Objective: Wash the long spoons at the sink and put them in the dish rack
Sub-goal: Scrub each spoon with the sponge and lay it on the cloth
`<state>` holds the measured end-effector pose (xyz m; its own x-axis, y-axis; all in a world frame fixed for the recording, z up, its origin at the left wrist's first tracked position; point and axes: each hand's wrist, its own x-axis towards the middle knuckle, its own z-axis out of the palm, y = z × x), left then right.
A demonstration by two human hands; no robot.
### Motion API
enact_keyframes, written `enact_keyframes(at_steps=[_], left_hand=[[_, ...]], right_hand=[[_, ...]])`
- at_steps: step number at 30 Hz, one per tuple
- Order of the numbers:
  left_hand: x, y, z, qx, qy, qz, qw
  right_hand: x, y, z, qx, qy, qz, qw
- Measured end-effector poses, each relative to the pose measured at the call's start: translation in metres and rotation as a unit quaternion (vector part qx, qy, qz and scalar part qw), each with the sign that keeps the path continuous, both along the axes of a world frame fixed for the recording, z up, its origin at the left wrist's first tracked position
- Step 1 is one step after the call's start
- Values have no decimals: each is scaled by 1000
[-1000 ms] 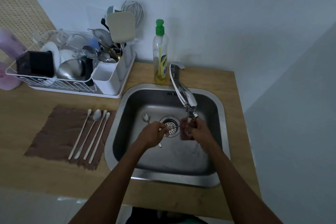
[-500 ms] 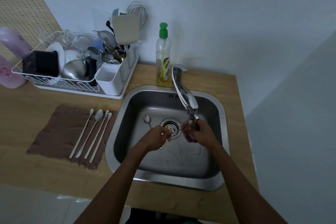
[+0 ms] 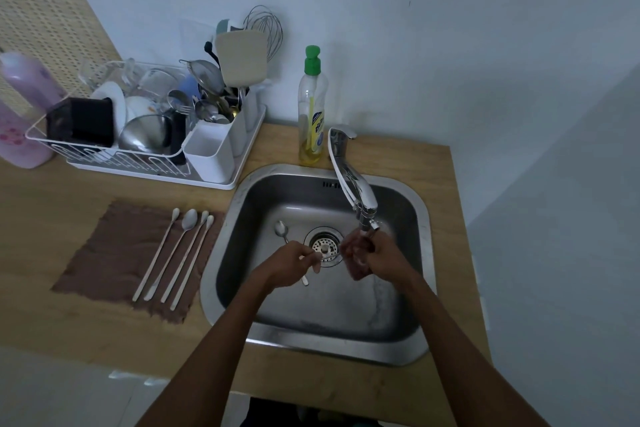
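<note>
Both hands are over the steel sink (image 3: 420, 218), under the tap (image 3: 353, 184). My left hand (image 3: 292, 262) pinches the handle of a long spoon (image 3: 327, 255) that runs across the drain. My right hand (image 3: 379, 251) is closed around a dark reddish sponge or cloth (image 3: 353, 253) at the spoon's other end, right below the spout. Another spoon (image 3: 283, 230) lies on the sink floor, partly under my left hand. Several long spoons (image 3: 176, 255) lie side by side on a brown cloth (image 3: 104, 260) left of the sink. The white dish rack (image 3: 145, 163) stands behind them.
A dish soap bottle (image 3: 312, 107) with a green cap stands behind the sink beside the tap's base. The rack holds bowls, a black container and a full cutlery holder (image 3: 211, 152). A pink bottle (image 3: 20, 107) stands at the far left. The wooden counter ends just right of the sink.
My hands stay at the same spot under the spout with small rubbing shifts. The view has drifted slightly, so everything sits a little more to the right and lower.
</note>
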<state>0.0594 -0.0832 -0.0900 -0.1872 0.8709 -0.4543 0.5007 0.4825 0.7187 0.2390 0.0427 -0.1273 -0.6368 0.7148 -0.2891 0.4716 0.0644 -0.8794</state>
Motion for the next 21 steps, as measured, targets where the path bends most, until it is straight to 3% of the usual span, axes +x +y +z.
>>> enact_keyframes(at_steps=[2,6,8,11,13,15,17,21], left_hand=[[-2,-4,6,-6,-10,-6,1000],[13,-3,18,4,-29,19,999],[13,-5,22,10,-17,20,1000],[6,-11,24,-6,-25,2,1000],[8,-10,21,-4,-28,9,1000],[17,-5,21,-4,-32,39,999],[21,-2,20,-1,-34,46,998],[5,-7,18,3,-36,21,999]], right_hand=[[1,3,-1,23,-26,15,999],[-12,-15,-2,-22,36,-199,979],[-12,-14,-9,-59,45,-175,982],[-1,1,-16,-49,-49,-35,997],[-3,2,-19,-21,-64,-64,996],[-10,-7,-15,-27,-9,-177,984],[-15,-14,-9,-55,36,-221,973],[-6,-4,-9,-72,20,-87,993]])
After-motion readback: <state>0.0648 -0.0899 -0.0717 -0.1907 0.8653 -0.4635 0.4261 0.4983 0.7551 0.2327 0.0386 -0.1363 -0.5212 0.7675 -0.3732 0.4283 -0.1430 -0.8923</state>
